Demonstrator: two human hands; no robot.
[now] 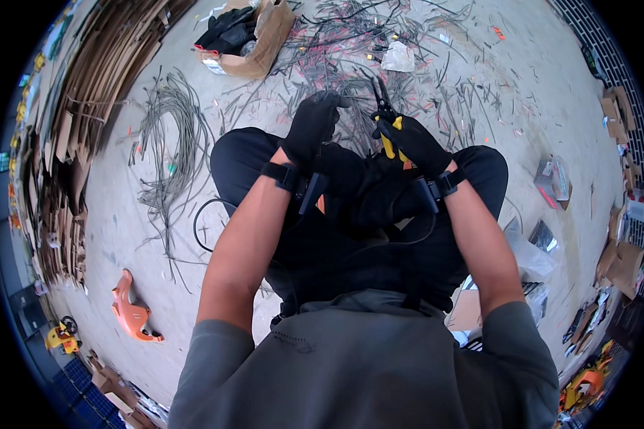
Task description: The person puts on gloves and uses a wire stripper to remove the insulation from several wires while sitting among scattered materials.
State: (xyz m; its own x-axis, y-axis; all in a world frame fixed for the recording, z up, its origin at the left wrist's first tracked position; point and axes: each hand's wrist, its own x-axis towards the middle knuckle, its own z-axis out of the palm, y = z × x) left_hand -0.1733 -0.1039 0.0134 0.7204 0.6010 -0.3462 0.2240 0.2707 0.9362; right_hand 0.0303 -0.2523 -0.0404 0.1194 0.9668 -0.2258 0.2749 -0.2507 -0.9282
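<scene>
My right hand, in a black glove, grips wire strippers by their yellow handles. The dark jaws point away from me and stand a little apart. To the left, my left hand, also gloved in black, has its fingers curled with the fingertips toward the tool. Whether a thin wire is pinched between them cannot be made out. Beyond both hands, a heap of cut grey and pink wire pieces covers the concrete floor. My crossed legs lie under my wrists, each of which carries a strapped-on device.
A cardboard box holding black gloves stands beyond my left hand. A bundle of long grey cables lies at left, near stacked flat cardboard. An orange plastic part rests behind on the left. At right are a small box and plastic bags.
</scene>
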